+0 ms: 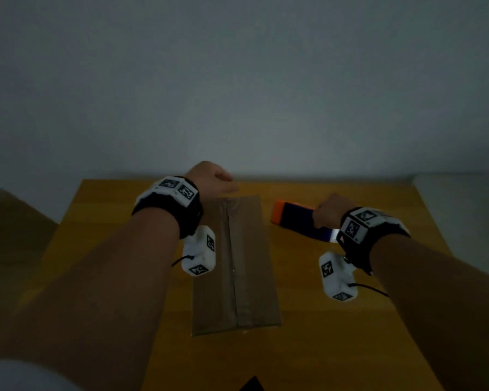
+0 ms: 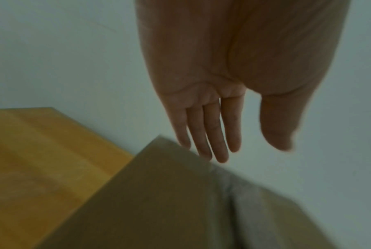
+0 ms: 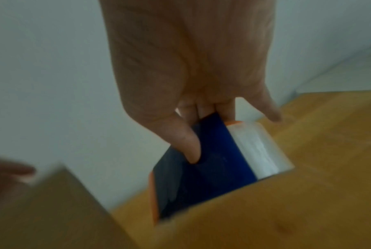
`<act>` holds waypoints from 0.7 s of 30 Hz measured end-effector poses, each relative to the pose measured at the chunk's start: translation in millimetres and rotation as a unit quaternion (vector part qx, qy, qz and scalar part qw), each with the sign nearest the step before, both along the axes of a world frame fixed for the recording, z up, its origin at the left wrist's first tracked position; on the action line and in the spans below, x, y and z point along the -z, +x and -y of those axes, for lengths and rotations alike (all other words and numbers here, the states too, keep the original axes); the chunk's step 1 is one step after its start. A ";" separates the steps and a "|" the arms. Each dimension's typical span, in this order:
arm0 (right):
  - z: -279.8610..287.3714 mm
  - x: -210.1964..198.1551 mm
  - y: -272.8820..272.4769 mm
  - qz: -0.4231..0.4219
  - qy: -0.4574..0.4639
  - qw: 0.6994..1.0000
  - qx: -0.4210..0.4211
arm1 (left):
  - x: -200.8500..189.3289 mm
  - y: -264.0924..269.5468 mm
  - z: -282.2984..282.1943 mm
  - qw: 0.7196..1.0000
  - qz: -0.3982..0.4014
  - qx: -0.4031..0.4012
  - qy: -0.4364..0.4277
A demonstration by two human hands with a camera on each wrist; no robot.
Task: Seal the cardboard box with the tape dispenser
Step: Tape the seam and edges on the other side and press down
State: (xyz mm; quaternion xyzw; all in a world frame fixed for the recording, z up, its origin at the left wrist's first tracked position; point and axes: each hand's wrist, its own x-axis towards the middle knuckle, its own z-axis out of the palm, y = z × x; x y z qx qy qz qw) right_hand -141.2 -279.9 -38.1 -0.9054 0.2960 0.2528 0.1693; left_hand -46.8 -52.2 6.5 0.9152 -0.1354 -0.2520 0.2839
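Observation:
A closed cardboard box (image 1: 237, 263) lies lengthwise in the middle of a yellow wooden table (image 1: 336, 348), its flap seam running away from me. My left hand (image 1: 212, 179) hovers at the box's far left corner. In the left wrist view its fingers (image 2: 214, 134) are straight, with their tips at the edge of the box (image 2: 158, 202). To the right of the box, my right hand (image 1: 326, 211) grips the blue and orange tape dispenser (image 1: 294, 218). Its thumb (image 3: 190, 148) is on the dispenser's blue side (image 3: 212, 168) and the fingers are behind it. The clear tape roll (image 3: 259, 150) shows beside them.
The table's far edge meets a plain white wall. A pale surface (image 1: 463, 193) adjoins the table at the right, and a darker brown area (image 1: 12, 221) lies off its left side. A small black shape (image 1: 253, 383) pokes in at the near edge.

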 end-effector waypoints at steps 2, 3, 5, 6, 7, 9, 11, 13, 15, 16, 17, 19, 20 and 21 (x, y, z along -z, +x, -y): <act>1.9 -18.2 6.9 0.020 0.026 0.999 0.009 | -10.1 1.3 6.2 1.000 0.012 -0.009 -0.017; 1.9 -32.0 8.7 0.051 0.054 0.997 0.023 | -15.4 2.5 8.8 1.000 0.013 -0.013 -0.023; 0.3 -58.5 10.3 0.105 0.103 0.988 0.049 | -21.2 2.5 14.2 0.999 -0.004 -0.028 -0.033; -1.8 -70.0 10.3 0.129 0.121 0.983 0.055 | -22.5 2.8 17.0 0.998 -0.021 -0.045 -0.050; -2.8 -78.6 10.6 0.151 0.144 0.976 0.056 | -23.7 2.7 20.1 0.993 -0.056 -0.066 -0.080; -6.1 -89.8 11.4 0.180 0.183 0.964 0.066 | -28.7 -1.8 24.6 0.965 -0.147 -0.115 -0.182; -8.6 -95.5 11.9 0.193 0.206 0.957 0.075 | -34.3 -5.9 25.5 0.933 -0.196 -0.136 -0.270; -10.0 -97.6 13.0 0.201 0.224 0.950 0.085 | -38.5 -7.0 22.4 0.920 -0.201 -0.144 -0.304; -12.1 -98.3 14.1 0.201 0.253 0.941 0.097 | -40.8 -7.3 15.5 0.909 -0.209 -0.160 -0.323; -14.5 -99.5 14.0 0.201 0.265 0.938 0.099 | -41.0 -7.1 11.8 0.902 -0.218 -0.166 -0.332; -15.8 -99.8 14.2 0.202 0.275 0.934 0.102 | -41.1 -8.3 8.5 0.896 -0.228 -0.170 -0.340; -17.0 -98.3 15.2 0.210 0.293 0.926 0.115 | -39.6 -10.9 1.8 0.879 -0.245 -0.185 -0.366; -17.1 -97.9 16.1 0.214 0.302 0.922 0.117 | -39.1 -12.0 -0.2 0.868 -0.250 -0.197 -0.381; -17.8 -97.9 17.3 0.215 0.310 0.918 0.118 | -39.1 -12.8 -2.7 0.859 -0.259 -0.212 -0.387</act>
